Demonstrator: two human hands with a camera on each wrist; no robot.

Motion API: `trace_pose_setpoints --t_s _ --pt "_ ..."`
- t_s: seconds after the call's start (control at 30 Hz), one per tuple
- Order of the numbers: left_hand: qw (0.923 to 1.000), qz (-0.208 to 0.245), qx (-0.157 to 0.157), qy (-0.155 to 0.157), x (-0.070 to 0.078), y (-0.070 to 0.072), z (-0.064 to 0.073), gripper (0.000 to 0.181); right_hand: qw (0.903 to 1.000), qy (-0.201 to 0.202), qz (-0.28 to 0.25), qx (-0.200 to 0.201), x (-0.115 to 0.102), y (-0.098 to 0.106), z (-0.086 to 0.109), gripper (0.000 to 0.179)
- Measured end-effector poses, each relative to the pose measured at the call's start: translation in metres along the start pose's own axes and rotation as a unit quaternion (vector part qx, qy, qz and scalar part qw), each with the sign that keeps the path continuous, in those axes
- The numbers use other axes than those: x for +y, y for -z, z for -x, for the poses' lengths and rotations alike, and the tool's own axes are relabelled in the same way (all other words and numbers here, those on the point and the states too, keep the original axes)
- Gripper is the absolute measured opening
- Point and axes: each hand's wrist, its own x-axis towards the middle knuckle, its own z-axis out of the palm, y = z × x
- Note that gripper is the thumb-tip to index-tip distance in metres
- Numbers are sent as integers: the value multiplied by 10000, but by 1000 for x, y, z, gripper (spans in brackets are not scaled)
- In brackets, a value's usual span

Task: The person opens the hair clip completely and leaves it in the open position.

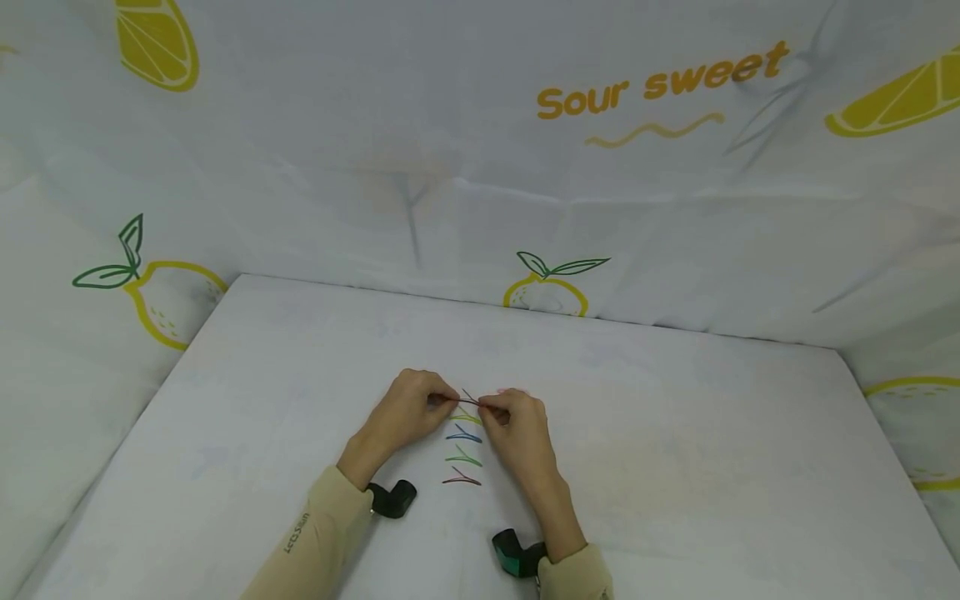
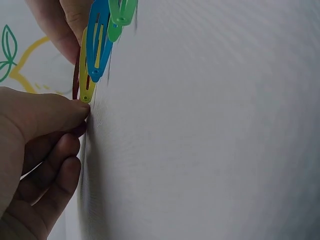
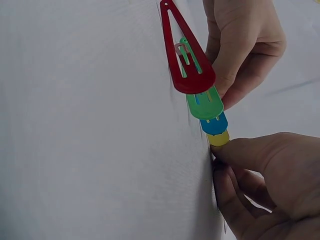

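Observation:
A dark red snap hair clip is pinched at one end by my left hand and at the other by my right hand. It stands open, its thin prongs spread apart in the head view. Below it a column of open clips lies on the white table: yellow, blue, green and red. In the right wrist view my right thumb covers part of the held clip, right beside the yellow one.
A white cloth-covered table spreads around the hands. Behind it hangs a pale curtain printed with lemons. Black wrist cameras, one near the left sleeve and one near the right sleeve, sit low over the table.

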Motion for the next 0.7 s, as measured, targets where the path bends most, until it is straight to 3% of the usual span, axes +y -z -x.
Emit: trace_pose_setpoints --t_s 0.4,0.7 --pt "9995 -12 -156 263 4 2 0 9 9998 -179 -104 26 1 5 4 15" --pt "10000 31 24 22 5 1 -4 9 9990 -270 65 336 6 18 6 16"
